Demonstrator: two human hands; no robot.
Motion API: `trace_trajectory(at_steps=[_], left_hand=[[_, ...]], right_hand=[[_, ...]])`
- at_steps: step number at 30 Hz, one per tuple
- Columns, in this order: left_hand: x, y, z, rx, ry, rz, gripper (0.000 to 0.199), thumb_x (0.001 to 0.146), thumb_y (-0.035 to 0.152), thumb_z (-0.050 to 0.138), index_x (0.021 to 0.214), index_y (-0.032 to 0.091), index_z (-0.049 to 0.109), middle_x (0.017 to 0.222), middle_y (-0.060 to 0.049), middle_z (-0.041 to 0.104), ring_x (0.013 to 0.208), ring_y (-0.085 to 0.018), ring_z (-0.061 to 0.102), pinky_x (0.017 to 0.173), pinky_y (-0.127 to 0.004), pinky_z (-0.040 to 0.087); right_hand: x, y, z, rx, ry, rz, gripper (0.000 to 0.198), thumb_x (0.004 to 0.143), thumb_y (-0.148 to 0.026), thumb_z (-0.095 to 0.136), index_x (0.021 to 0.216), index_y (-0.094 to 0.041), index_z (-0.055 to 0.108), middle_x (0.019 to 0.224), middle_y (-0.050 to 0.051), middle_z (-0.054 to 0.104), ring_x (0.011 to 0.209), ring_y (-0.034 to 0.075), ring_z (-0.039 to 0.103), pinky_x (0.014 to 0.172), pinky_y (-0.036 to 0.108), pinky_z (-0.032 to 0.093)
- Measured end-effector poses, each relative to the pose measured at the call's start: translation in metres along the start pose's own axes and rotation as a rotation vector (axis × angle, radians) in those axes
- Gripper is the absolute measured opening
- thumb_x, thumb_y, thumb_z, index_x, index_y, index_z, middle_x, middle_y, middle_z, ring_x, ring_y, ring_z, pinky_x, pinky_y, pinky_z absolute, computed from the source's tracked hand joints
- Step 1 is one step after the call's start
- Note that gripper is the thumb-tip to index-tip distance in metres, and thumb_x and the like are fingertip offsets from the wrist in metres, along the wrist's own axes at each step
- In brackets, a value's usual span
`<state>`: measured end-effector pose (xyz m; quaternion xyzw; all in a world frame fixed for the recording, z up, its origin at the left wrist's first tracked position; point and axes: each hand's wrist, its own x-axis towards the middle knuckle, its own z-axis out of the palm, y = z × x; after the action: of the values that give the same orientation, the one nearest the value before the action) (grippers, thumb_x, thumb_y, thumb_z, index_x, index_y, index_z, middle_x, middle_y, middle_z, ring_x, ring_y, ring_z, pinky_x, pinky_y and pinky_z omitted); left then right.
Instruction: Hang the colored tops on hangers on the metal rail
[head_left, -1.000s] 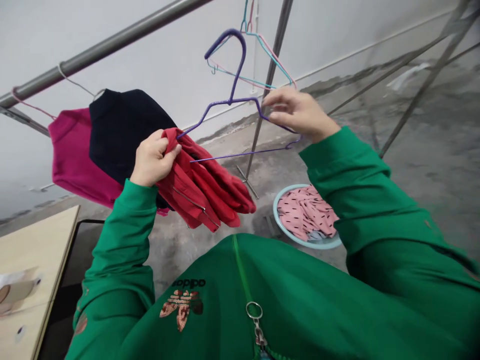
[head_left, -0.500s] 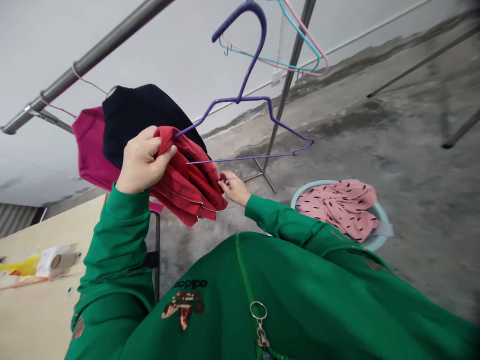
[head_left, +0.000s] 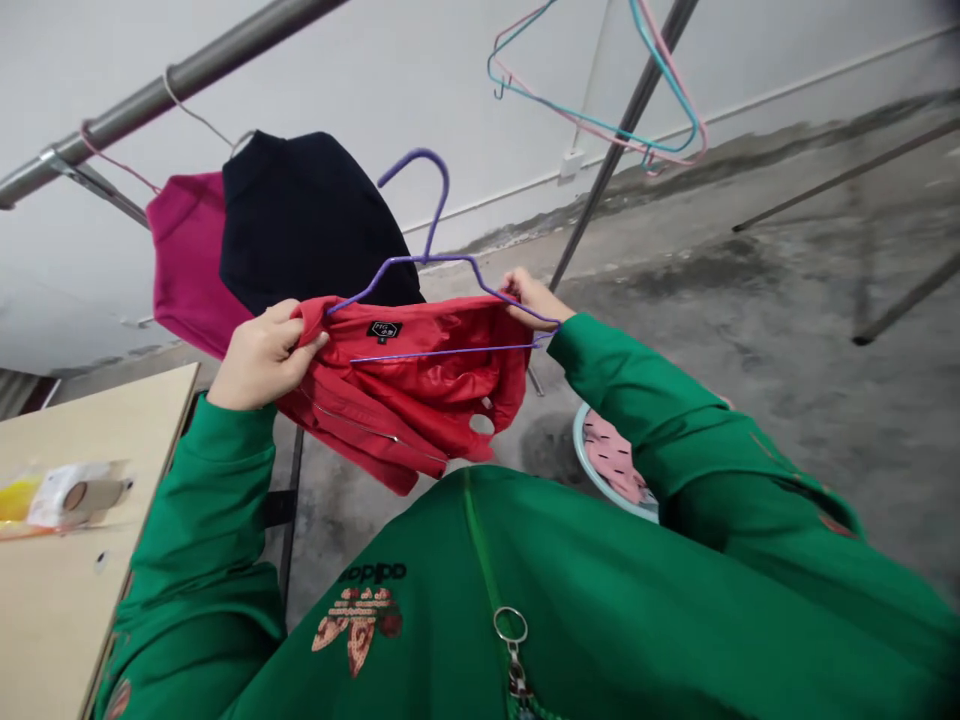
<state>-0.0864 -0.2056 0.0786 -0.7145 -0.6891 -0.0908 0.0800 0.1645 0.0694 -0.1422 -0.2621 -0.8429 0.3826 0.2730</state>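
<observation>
A red jacket [head_left: 420,390] with zips and a black neck label is stretched between my hands. My left hand [head_left: 262,355] is closed on its left shoulder, where one arm of the purple hanger [head_left: 427,258] goes inside. At the opposite shoulder my right hand [head_left: 534,300] grips the jacket's edge, its fingers partly hidden behind the hanger. The hanger's right arm lies in front of that edge, its tip beside my right wrist. Its hook points up, apart from the rail.
A navy garment [head_left: 315,220] and a magenta one [head_left: 184,250] hang from the metal rail [head_left: 202,75]. Blue and pink hangers [head_left: 600,125] hang at upper right. A basin [head_left: 581,450] with pink patterned cloth stands on the floor. A wooden table [head_left: 45,620] is at left.
My right hand has moved up and right, spreading the jacket open beneath the hanger. The hanger has dropped lower and its hook is farther from me. My left hand keeps its hold.
</observation>
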Motion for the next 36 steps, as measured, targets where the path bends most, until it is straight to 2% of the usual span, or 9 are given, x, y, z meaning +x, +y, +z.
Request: trace_trajectory(at_steps=[7, 11, 15, 17, 21, 23, 27, 31, 36], left_hand=[[0.004, 0.001, 0.017, 0.343, 0.048, -0.038, 0.026, 0.083, 0.031, 0.048, 0.06, 0.021, 0.053, 0.075, -0.005, 0.053, 0.067, -0.019, 0.051, 0.053, -0.032, 0.029], [0.018, 0.013, 0.037, 0.419, 0.09, -0.136, 0.02, 0.081, 0.021, 0.046, 0.069, 0.018, 0.061, 0.081, -0.01, 0.054, 0.075, -0.024, 0.052, 0.057, -0.035, 0.03], [0.032, 0.016, 0.064, 0.433, 0.13, -0.169, 0.02, 0.079, 0.017, 0.046, 0.071, 0.014, 0.064, 0.085, -0.015, 0.054, 0.08, -0.027, 0.052, 0.061, -0.036, 0.029], [0.035, 0.011, 0.075, 0.432, 0.18, -0.164, 0.02, 0.079, 0.017, 0.046, 0.07, 0.014, 0.063, 0.085, -0.015, 0.055, 0.078, -0.027, 0.052, 0.06, -0.036, 0.028], [0.031, -0.006, 0.085, 0.427, 0.292, -0.1, 0.021, 0.081, 0.02, 0.047, 0.064, 0.016, 0.059, 0.084, -0.014, 0.058, 0.073, -0.025, 0.052, 0.059, -0.035, 0.025], [0.028, -0.012, 0.087, 0.382, 0.352, -0.057, 0.02, 0.08, 0.022, 0.049, 0.063, 0.017, 0.058, 0.087, -0.013, 0.059, 0.073, -0.024, 0.052, 0.059, -0.035, 0.026], [0.027, -0.01, 0.091, 0.253, 0.4, 0.029, 0.018, 0.079, 0.023, 0.051, 0.063, 0.018, 0.057, 0.09, -0.013, 0.06, 0.074, -0.023, 0.052, 0.061, -0.036, 0.029], [0.03, 0.002, 0.095, 0.178, 0.358, 0.085, 0.017, 0.078, 0.022, 0.053, 0.061, 0.018, 0.055, 0.09, -0.013, 0.061, 0.074, -0.022, 0.052, 0.062, -0.037, 0.031], [0.029, 0.004, 0.096, 0.061, 0.312, 0.05, 0.016, 0.079, 0.027, 0.055, 0.067, 0.017, 0.058, 0.104, -0.013, 0.059, 0.091, -0.026, 0.054, 0.077, -0.041, 0.04]], right_hand=[[0.001, -0.018, -0.054, -0.35, 0.142, 0.001, 0.025, 0.067, -0.01, 0.05, 0.091, -0.016, 0.05, 0.101, 0.016, 0.058, 0.096, 0.027, 0.05, 0.089, 0.042, 0.041], [-0.008, -0.032, -0.051, -0.573, 0.196, 0.265, 0.025, 0.074, -0.011, 0.048, 0.1, -0.011, 0.052, 0.109, 0.022, 0.056, 0.104, 0.034, 0.05, 0.089, 0.048, 0.042], [-0.029, -0.051, -0.032, -0.557, 0.143, 0.441, 0.031, 0.078, -0.014, 0.045, 0.108, -0.01, 0.052, 0.111, 0.022, 0.058, 0.097, 0.032, 0.057, 0.081, 0.044, 0.046], [-0.047, -0.061, -0.022, -0.451, 0.014, 0.322, 0.033, 0.079, -0.019, 0.048, 0.11, -0.01, 0.054, 0.111, 0.019, 0.061, 0.096, 0.028, 0.059, 0.081, 0.039, 0.047], [-0.081, -0.074, -0.025, -0.192, -0.466, 0.034, 0.032, 0.082, -0.034, 0.053, 0.105, -0.015, 0.062, 0.092, 0.008, 0.069, 0.077, 0.018, 0.063, 0.073, 0.029, 0.049], [-0.085, -0.079, -0.041, -0.156, -0.371, 0.033, 0.033, 0.085, -0.039, 0.05, 0.103, -0.016, 0.064, 0.083, 0.006, 0.069, 0.071, 0.017, 0.063, 0.072, 0.03, 0.049], [-0.059, -0.101, -0.077, 0.072, 0.137, -0.126, 0.055, 0.081, -0.053, 0.059, 0.123, -0.018, 0.055, 0.111, 0.01, 0.065, 0.101, 0.021, 0.062, 0.091, 0.038, 0.048], [-0.029, -0.141, -0.079, 0.432, 0.113, -0.297, 0.056, 0.077, -0.067, 0.058, 0.109, -0.021, 0.059, 0.102, 0.006, 0.064, 0.105, 0.018, 0.06, 0.096, 0.038, 0.048], [-0.025, -0.166, -0.045, 0.698, 0.053, -0.342, 0.054, 0.082, -0.068, 0.049, 0.062, -0.018, 0.046, 0.054, -0.004, 0.042, 0.054, 0.009, 0.051, 0.062, 0.027, 0.049]])
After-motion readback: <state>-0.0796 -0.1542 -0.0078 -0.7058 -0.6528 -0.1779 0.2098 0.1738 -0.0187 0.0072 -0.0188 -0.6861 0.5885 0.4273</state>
